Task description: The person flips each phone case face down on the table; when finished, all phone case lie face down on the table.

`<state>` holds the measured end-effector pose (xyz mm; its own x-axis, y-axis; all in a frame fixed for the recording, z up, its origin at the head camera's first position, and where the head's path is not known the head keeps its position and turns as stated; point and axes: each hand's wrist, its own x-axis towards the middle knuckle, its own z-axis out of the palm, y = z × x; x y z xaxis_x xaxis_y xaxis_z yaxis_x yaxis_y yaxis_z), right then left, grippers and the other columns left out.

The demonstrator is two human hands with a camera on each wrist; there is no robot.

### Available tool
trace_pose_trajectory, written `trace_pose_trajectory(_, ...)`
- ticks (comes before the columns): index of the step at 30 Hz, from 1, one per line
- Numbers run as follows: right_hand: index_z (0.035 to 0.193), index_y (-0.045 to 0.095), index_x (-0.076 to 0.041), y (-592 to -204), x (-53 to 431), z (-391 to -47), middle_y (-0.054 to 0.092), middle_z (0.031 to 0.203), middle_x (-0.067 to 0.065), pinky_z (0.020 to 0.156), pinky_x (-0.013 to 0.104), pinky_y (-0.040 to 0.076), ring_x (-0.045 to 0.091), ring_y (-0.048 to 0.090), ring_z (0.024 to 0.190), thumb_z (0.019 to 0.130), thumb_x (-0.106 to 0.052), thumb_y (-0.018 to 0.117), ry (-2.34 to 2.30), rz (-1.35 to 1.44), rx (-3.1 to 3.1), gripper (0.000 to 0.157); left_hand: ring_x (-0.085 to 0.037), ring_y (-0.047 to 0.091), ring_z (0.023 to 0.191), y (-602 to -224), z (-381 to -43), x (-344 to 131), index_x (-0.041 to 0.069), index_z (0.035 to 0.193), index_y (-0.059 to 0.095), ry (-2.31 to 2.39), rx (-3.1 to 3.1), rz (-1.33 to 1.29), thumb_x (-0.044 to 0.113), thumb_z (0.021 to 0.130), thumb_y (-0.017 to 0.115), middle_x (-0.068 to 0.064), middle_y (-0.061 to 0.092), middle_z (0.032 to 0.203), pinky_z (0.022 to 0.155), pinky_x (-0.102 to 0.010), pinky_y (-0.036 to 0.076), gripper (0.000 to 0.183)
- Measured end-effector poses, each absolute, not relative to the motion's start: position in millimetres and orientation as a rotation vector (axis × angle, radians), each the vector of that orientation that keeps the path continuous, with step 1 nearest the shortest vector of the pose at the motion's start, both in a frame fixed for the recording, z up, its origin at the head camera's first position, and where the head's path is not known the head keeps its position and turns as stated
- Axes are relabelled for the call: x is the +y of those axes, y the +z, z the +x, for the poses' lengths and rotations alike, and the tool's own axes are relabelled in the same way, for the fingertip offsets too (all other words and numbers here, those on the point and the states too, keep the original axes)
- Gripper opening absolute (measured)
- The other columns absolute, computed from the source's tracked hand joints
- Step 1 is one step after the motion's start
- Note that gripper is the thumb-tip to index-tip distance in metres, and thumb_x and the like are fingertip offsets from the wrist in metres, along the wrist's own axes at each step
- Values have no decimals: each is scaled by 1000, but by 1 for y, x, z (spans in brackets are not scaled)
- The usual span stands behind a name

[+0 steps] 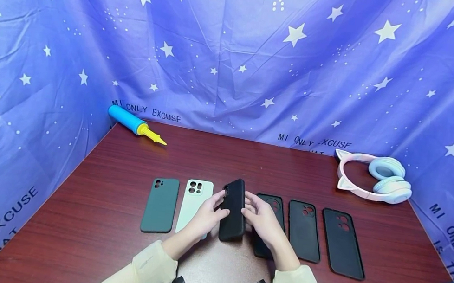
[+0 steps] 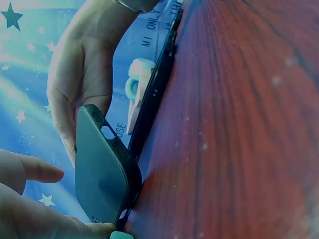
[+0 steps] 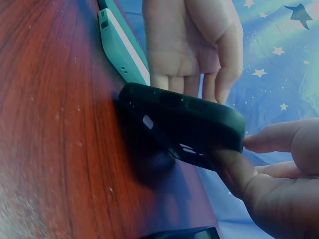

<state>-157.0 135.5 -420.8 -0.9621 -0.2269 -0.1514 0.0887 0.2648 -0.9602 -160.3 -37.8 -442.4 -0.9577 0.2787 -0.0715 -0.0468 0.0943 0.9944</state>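
Black phone case (image 1: 233, 217) is tilted between my two hands, above the table (image 1: 88, 219). In total I count six cases: this one, three other black (image 1: 304, 236), one dark green (image 1: 159, 211) and one pale mint (image 1: 193, 208). My right hand (image 1: 265, 219) pinches its right edge; my left hand (image 1: 203, 214) touches the left edge with nearly straight fingers (its thumb stands apart).

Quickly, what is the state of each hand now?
Left hand: open, at the edge of the tilted black phone case.
Right hand: closed, pinching the same case.
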Motion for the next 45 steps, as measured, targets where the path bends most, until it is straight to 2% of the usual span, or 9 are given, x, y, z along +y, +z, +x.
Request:
trace_pose_trajectory(6, 149, 30, 4, -419, 138, -157, 56, 135, 23, 87, 29, 56, 28, 60, 120, 96, 0, 50, -1647, -61, 2359, 56, -44, 23, 144, -441, -160, -37, -13, 148, 22, 1917, 2136, 211, 1, 91, 52, -33, 24, 153, 118, -54, 24, 66)
trace_pose_trajectory(9, 148, 33, 4, -420, 138, -157, 58, 133, 23, 83, 33, 57, 29, 62, 118, 95, -2, 53, -1535, -40, 2438, 56, -43, 23, 145, -441, -161, -37, -12, 148, 21, 1900, 2143, 203, 2, 91, 52, -32, 24, 154, 118, -53, 25, 66)
trace_pose_trajectory(13, 145, 37, 5, -423, 138, -157, 58, 133, 22, 95, 45, 53, 32, 60, 120, 95, -10, 58, -1311, -62, 2592, 57, -42, 23, 145, -441, -161, -37, -12, 148, 22, 1887, 2154, 194, 2, 91, 52, -33, 25, 153, 118, -52, 25, 66)
trace_pose_trajectory(17, 145, 39, 4, -424, 137, -157, 57, 135, 22, 104, 51, 45, 33, 57, 124, 95, -19, 59, -1166, -82, 2661, 58, -42, 22, 145, -442, -161, -37, -10, 149, 22, 1879, 2166, 185, 3, 91, 52, -33, 24, 153, 118, -52, 25, 66)
trace_pose_trajectory(21, 144, 41, 2, -424, 136, -155, 56, 136, 22, 105, 51, 44, 32, 57, 124, 96, -24, 58, -1111, -97, 2684, 58, -42, 21, 145, -442, -160, -38, -9, 149, 22, 1878, 2183, 178, 4, 92, 52, -33, 23, 154, 118, -52, 24, 66)
trace_pose_trajectory(31, 144, 40, 2, -423, 134, -153, 55, 137, 23, 105, 53, 43, 34, 54, 127, 96, -25, 59, -1093, -122, 2718, 58, -45, 22, 144, -440, -158, -39, -7, 150, 22, 1846, 2195, 160, 6, 93, 53, -30, 21, 156, 116, -55, 27, 66)
trace_pose_trajectory(45, 146, 39, 0, -422, 138, -154, 57, 136, 21, 107, 54, 41, 34, 52, 130, 96, -26, 58, -1140, -109, 2712, 59, -44, 23, 144, -439, -158, -38, -10, 149, 23, 1866, 2216, 150, 5, 91, 54, -31, 24, 155, 117, -55, 26, 68)
